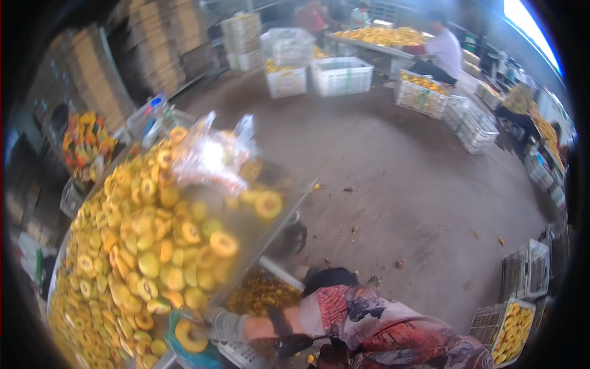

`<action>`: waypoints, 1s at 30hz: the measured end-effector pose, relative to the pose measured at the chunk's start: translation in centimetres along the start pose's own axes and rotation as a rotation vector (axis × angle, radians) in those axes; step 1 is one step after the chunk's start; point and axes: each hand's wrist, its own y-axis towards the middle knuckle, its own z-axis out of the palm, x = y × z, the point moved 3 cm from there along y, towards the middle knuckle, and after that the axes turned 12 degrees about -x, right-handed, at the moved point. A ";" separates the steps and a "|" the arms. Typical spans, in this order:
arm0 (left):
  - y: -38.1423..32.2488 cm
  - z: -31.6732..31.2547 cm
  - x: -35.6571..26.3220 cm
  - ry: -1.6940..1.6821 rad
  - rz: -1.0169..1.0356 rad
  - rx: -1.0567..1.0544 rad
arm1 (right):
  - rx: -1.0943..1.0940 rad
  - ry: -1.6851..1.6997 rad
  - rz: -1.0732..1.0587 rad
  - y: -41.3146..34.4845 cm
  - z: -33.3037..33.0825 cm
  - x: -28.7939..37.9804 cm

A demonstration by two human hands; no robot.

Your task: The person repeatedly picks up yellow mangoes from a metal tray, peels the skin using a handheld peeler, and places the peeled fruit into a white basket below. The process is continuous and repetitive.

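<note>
My right forearm reaches left from a patterned red and grey sleeve, with a grey knit cuff at the wrist. My right hand (207, 357), in a teal glove, holds a pitted half of a yellow peach (184, 343) at the table's near edge. Its fingers are partly hidden by the fruit and blurred. My left hand is out of view. Beside the held half, a heap of halved yellow peaches (147, 265) covers the metal table (258, 221); some still show dark centres. A clear plastic bag (207, 161) lies on the far part of the heap.
Under the table corner sits a container of fruit scraps (265, 293). A crate of yellow fruit (514, 330) stands at right. White plastic crates (341, 76) stand at the back. Across the table is a person in patterned clothing (87, 138); a person in a pale shirt (442, 50) sits farther off.
</note>
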 end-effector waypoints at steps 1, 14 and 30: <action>0.6 -1.3 -1.9 0.052 0.062 -0.010 | 0.042 -0.068 -0.101 -1.0 0.8 3.0; 0.4 -1.2 -0.4 -0.372 -0.177 -0.265 | 0.179 -0.320 -0.176 -3.0 -0.8 4.7; -1.0 -1.4 -2.1 0.181 0.292 -0.266 | 0.357 -0.378 0.037 -3.0 1.6 -2.2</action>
